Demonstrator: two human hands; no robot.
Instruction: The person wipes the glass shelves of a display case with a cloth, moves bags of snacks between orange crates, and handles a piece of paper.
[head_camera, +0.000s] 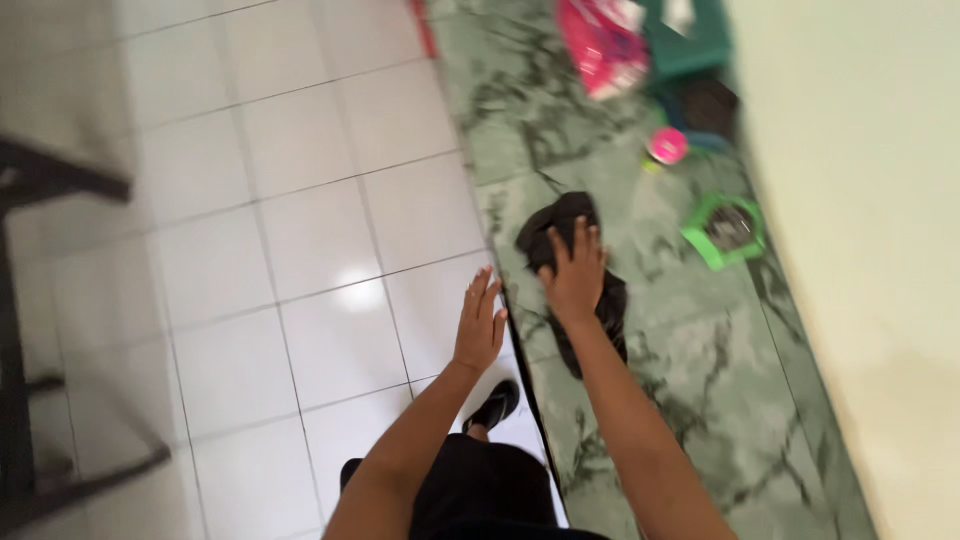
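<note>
Head view, looking down along both bare arms toward a green marbled counter (700, 350) and a white tiled floor (300, 250). Right hand (575, 275) lies palm down, fingers spread, pressed flat onto a black cloth (560, 215); no fingers curl around the fabric, so the cloth is covered rather than pinched. Cloth shows on two sides of this hand: a bunched part just past the fingertips, and a longer strip trailing back under the wrist and beside the forearm. All of it rests on the counter, close to the counter's floor-side edge.

Left hand (480, 325) is open and empty, fingers straight and together, held in the air just beside the right hand on its floor side, over the counter's edge. It touches nothing; the cloth lies just beyond its fingertips, toward the right hand.

Farther out from the right hand's fingertips sit a green holder (725, 228) by the wall (860, 200), a pink round thing (667, 146), a pink bag (603, 45) and a teal box (690, 45), all well apart from the cloth. A sandal (495, 405) shows below the left wrist, on the floor. Dark furniture legs (20, 330) stand far off on the left hand's side.
</note>
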